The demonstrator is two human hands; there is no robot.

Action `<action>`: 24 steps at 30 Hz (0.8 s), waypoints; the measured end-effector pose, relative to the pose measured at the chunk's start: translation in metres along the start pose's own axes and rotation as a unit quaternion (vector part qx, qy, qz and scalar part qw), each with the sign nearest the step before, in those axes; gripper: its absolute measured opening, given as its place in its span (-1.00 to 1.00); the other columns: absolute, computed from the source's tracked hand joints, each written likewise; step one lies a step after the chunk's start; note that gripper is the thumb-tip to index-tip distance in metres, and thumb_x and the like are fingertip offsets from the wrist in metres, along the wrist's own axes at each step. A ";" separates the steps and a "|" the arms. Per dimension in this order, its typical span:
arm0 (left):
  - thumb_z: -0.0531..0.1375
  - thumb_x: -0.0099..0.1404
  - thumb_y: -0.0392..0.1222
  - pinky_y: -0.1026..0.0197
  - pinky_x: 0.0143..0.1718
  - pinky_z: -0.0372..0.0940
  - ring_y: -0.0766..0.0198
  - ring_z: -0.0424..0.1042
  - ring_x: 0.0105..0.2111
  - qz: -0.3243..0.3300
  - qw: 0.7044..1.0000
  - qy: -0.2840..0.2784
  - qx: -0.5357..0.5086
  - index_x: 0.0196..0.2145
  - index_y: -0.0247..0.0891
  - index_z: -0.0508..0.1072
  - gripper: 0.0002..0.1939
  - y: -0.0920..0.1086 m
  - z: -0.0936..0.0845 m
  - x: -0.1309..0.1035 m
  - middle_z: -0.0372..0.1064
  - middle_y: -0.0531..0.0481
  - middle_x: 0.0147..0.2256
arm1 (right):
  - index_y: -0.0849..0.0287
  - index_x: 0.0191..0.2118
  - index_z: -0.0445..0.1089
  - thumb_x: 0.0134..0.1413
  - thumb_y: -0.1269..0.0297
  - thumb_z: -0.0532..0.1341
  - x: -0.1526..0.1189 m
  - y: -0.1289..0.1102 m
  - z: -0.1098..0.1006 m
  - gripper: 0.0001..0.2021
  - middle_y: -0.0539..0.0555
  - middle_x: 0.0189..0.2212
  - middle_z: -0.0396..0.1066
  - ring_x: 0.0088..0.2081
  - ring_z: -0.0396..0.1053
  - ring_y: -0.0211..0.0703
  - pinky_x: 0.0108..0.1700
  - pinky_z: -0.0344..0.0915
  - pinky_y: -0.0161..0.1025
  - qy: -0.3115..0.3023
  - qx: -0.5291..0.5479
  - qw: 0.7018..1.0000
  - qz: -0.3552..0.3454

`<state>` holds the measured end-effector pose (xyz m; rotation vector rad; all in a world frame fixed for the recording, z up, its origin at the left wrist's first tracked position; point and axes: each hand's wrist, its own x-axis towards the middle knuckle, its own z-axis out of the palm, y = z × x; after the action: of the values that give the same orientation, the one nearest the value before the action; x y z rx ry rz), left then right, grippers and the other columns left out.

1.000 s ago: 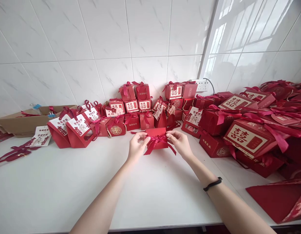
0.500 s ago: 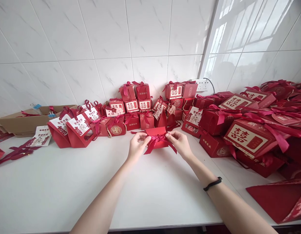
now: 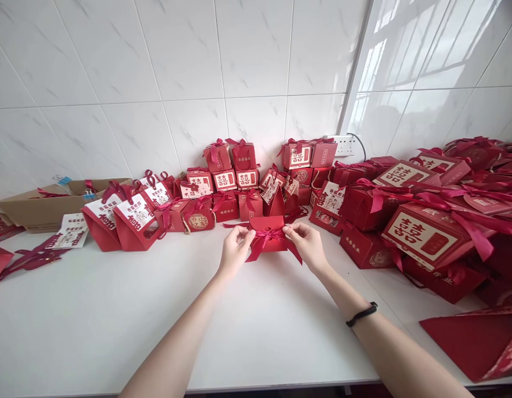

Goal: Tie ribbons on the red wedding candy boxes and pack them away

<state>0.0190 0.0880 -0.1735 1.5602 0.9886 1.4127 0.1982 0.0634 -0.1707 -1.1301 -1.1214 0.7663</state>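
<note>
A small red gift box [image 3: 269,224] stands on the white table in front of me, with a dark red satin ribbon [image 3: 267,236] tied in a bow across its front. At the bow's left side my left hand [image 3: 236,247] is closed, thumb and fingers pinching the ribbon. My right hand [image 3: 304,243] pinches the ribbon on the other side, near the box's upper right corner. The ribbon's tails hang down at both sides of the box. A black band circles my right wrist.
Stacked red gift boxes [image 3: 225,205] line the tiled wall. A large heap of ribboned boxes [image 3: 422,235] covers the right side. At left are white-topped red boxes [image 3: 135,221], a cardboard carton [image 3: 36,213], printed cards [image 3: 71,231] and loose ribbons. A power strip [image 3: 344,145] rests against the wall.
Hands and box hold nearly the same place. The bow looks slightly narrower, and more of the box's upper flap shows above it.
</note>
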 end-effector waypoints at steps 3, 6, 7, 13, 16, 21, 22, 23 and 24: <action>0.17 0.13 0.01 0.34 -0.49 0.18 0.42 0.23 -0.58 0.000 1.000 0.004 0.001 -0.50 -0.26 0.25 -0.71 0.000 0.001 0.000 0.21 0.12 -0.56 | 0.20 -0.51 0.40 -0.26 -0.06 0.32 0.000 0.000 0.000 -0.63 0.07 -0.45 0.47 -0.37 0.38 -0.15 -0.28 0.27 -0.25 0.001 -0.001 1.000 0.002; 0.18 0.13 0.01 0.33 -0.48 0.19 0.42 0.24 -0.58 -0.001 1.000 0.005 0.000 -0.50 -0.26 0.25 -0.71 -0.001 0.001 0.000 0.22 0.12 -0.55 | 0.21 -0.52 0.40 -0.28 -0.09 0.32 -0.001 -0.002 0.001 -0.60 0.07 -0.50 0.45 -0.43 0.36 -0.17 -0.35 0.26 -0.25 0.001 0.000 1.000 0.010; 0.18 0.12 0.01 0.33 -0.47 0.19 0.41 0.24 -0.58 -0.001 1.000 0.005 -0.002 -0.50 -0.26 0.25 -0.71 -0.001 0.001 0.000 0.23 0.11 -0.54 | 0.21 -0.52 0.39 -0.29 -0.10 0.32 -0.001 -0.002 0.001 -0.59 0.06 -0.51 0.45 -0.44 0.35 -0.17 -0.36 0.25 -0.25 0.000 0.000 1.000 0.013; 0.20 0.10 0.03 0.32 -0.48 0.21 0.39 0.25 -0.58 0.001 1.000 0.009 -0.009 -0.51 -0.25 0.24 -0.69 0.002 0.002 0.000 0.21 0.12 -0.56 | 0.20 -0.53 0.40 -0.32 -0.12 0.32 -0.001 -0.003 0.001 -0.58 0.08 -0.50 0.45 -0.44 0.36 -0.15 -0.37 0.26 -0.25 0.000 0.001 1.000 0.023; 0.20 0.10 0.04 0.31 -0.48 0.21 0.39 0.24 -0.58 0.004 1.000 0.010 -0.009 -0.51 -0.25 0.23 -0.68 0.001 0.003 -0.001 0.20 0.12 -0.57 | 0.21 -0.53 0.40 -0.33 -0.12 0.33 -0.001 -0.002 0.001 -0.57 0.08 -0.52 0.45 -0.46 0.35 -0.17 -0.38 0.25 -0.25 0.002 0.001 1.000 0.028; 0.18 0.12 0.04 0.32 -0.51 0.18 0.39 0.22 -0.61 0.006 1.000 0.008 -0.005 -0.50 -0.24 0.21 -0.68 0.000 0.003 -0.002 0.18 0.15 -0.60 | 0.22 -0.54 0.40 -0.32 -0.12 0.32 -0.001 -0.004 0.001 -0.57 0.08 -0.52 0.44 -0.46 0.32 -0.18 -0.38 0.23 -0.26 0.004 0.000 0.999 0.033; 0.18 0.12 0.04 0.32 -0.51 0.18 0.39 0.22 -0.61 0.005 1.000 0.008 -0.004 -0.50 -0.23 0.20 -0.69 0.000 0.003 -0.002 0.17 0.15 -0.61 | 0.22 -0.54 0.40 -0.32 -0.12 0.32 -0.002 -0.004 0.002 -0.57 0.07 -0.52 0.44 -0.46 0.32 -0.18 -0.38 0.23 -0.26 0.004 0.001 0.999 0.033; 0.18 0.13 0.04 0.32 -0.51 0.18 0.39 0.22 -0.61 0.005 1.000 0.008 -0.003 -0.50 -0.23 0.20 -0.69 0.000 0.004 -0.002 0.17 0.15 -0.61 | 0.22 -0.54 0.40 -0.31 -0.12 0.32 -0.002 -0.004 0.002 -0.57 0.07 -0.52 0.44 -0.45 0.32 -0.18 -0.38 0.23 -0.26 0.004 0.002 0.999 0.033; 0.17 0.13 0.04 0.32 -0.51 0.18 0.39 0.22 -0.60 0.005 1.000 0.008 -0.002 -0.50 -0.23 0.20 -0.69 -0.001 0.004 -0.002 0.18 0.15 -0.61 | 0.22 -0.54 0.40 -0.31 -0.12 0.32 -0.002 -0.005 0.002 -0.57 0.07 -0.52 0.43 -0.45 0.32 -0.19 -0.37 0.23 -0.26 0.005 0.002 0.999 0.033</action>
<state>0.0224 0.0865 -0.1751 1.5552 0.9876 1.4354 0.1955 0.0609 -0.1669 -1.1701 -1.0784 0.8135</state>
